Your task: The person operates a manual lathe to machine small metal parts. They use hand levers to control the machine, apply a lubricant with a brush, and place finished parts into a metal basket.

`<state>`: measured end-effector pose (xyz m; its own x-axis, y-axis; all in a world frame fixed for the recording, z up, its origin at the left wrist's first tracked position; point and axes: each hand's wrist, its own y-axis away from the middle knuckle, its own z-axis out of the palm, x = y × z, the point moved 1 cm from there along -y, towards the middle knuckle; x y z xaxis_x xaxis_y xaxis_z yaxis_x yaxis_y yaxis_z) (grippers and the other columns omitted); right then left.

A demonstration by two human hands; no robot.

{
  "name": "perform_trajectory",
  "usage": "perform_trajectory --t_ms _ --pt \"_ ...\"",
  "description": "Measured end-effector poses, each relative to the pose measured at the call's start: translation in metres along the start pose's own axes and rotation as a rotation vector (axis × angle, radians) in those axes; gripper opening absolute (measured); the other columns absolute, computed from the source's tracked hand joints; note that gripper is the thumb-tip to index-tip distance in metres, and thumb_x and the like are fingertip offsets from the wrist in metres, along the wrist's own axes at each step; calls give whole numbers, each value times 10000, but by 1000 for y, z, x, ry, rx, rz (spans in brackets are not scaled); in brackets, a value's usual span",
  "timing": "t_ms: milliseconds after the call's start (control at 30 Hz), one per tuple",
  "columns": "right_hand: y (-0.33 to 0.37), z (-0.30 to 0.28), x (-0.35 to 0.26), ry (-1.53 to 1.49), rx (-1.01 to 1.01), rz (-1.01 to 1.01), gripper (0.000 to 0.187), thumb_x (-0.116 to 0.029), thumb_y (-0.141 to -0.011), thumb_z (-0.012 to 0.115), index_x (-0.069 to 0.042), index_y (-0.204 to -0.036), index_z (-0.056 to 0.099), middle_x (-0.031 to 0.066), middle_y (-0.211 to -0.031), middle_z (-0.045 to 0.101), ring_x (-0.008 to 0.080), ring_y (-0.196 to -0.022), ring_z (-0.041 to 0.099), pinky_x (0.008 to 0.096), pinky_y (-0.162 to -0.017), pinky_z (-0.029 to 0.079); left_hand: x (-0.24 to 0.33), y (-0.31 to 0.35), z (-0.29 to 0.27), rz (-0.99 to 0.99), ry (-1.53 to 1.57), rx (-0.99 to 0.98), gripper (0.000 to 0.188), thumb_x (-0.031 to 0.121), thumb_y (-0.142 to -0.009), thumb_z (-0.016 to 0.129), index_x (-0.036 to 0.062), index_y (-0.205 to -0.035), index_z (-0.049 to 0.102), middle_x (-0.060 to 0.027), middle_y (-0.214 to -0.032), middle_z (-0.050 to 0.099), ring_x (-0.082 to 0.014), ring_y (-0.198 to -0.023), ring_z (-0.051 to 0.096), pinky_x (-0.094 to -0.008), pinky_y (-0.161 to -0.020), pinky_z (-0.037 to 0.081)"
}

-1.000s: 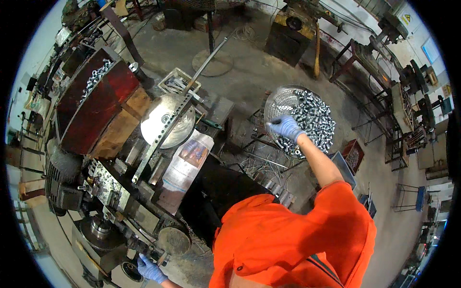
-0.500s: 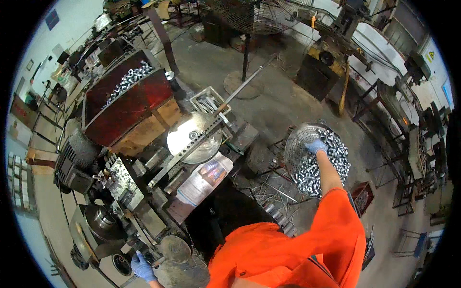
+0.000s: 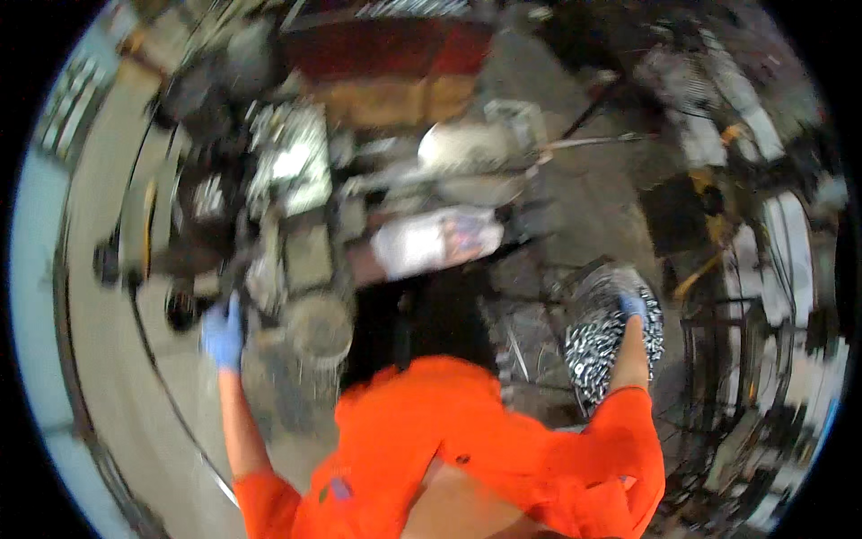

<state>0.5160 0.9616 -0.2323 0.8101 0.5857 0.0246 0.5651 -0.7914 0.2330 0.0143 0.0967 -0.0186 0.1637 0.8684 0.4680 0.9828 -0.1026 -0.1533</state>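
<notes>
Lying over the heaped metal parts point(image 3: 589, 361) in the round basin point(image 3: 603, 280) at right, the right hand point(image 3: 634, 306) is too blurred to tell its fingers' state; likewise the left hand point(image 3: 222, 338), beside the machine point(image 3: 308, 256). Many parts remain heaped; finished ones cannot be told apart.

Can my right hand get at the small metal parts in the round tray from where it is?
Most likely yes: the right hand is over the tray, right by the metal parts, with nothing visible blocking it. Blur hides whether it touches them.
</notes>
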Motion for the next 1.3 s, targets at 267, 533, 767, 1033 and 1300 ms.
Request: perform_trajectory --t_ms 267,533,767,1033,1300 --pt "96 -104 -132 -687 268 198 444 -290 -814 643 72 -1069 612 161 -1067 640 226 -948 594 311 -859 442 -16 10 -1 -203 -99 -29 429 479 -850 524 85 -923 679 -156 -856 657 -342 -791 622 -409 -696 472" --pt "101 -196 -306 -1059 314 -220 180 -98 -807 684 34 -929 680 77 -937 676 128 -859 590 262 -831 445 0 10 -9 -100 -8 33 398 446 -854 545 70 -830 672 -190 -754 627 -360 -714 602 -414 -641 460" --pt "205 -315 -576 -744 248 -1176 333 -131 -719 714 -1 -1020 654 158 -1142 584 261 -1057 564 322 -897 445 -19 13 -68 -47 345 126 349 334 -865 596 -8 -880 663 -161 -705 641 -229 -633 623 -329 -608 474" --pt "260 -349 -771 -221 399 -1702 403 -346 -731 680 -42 -995 660 214 -1188 530 356 -1062 539 412 -911 433 -121 105 -195 -276 -28 395 326 289 -887 577 -17 -969 654 -145 -795 669 -150 -663 603 -309 -632 474" --pt "248 -328 -843 191 148 -1561 536 -540 -742 576 -39 -886 698 209 -833 633 355 -836 605 410 -811 467 -115 161 -149 -624 493 221 302 281 -881 586 -11 -944 634 11 -611 500 -94 -529 443 -271 -491 392"
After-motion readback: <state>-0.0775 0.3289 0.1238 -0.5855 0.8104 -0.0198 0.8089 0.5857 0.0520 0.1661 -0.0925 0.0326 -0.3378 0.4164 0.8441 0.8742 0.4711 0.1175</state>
